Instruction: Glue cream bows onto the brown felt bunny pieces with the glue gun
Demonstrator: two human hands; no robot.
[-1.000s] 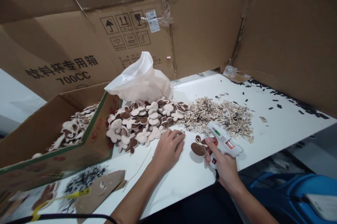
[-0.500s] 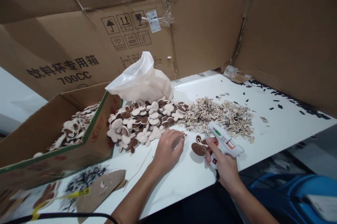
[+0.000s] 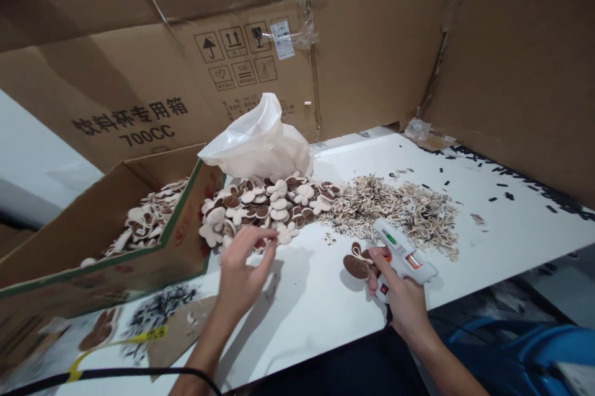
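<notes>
My right hand (image 3: pixel 402 297) is closed around a white hot glue gun (image 3: pixel 395 240). Pinched in the same fingers is a brown felt piece (image 3: pixel 356 266) with a light cord loop across it, held beside the gun over the table. My left hand (image 3: pixel 242 272) hovers to the left with thumb and index finger apart; no held thing shows between them. Its fingertips are in front of the near edge of a pile of beige and brown felt shapes (image 3: pixel 279 201), whose lower part it hides. To the right of that pile lies a heap of small cord pieces (image 3: pixel 400 204).
An open cardboard box (image 3: pixel 186 216) with more felt shapes stands at left. Behind the pile sits a white plastic bag (image 3: pixel 264 148). Tall cardboard walls (image 3: pixel 381 55) enclose the back. Black bits (image 3: pixel 509 196) are scattered at right; a black cable (image 3: pixel 153 371) crosses the lower left.
My left hand has moved left, away from the cord heap toward the felt pile, its fingers more spread. My right hand keeps the glue gun and felt piece. The view has shifted slightly.
</notes>
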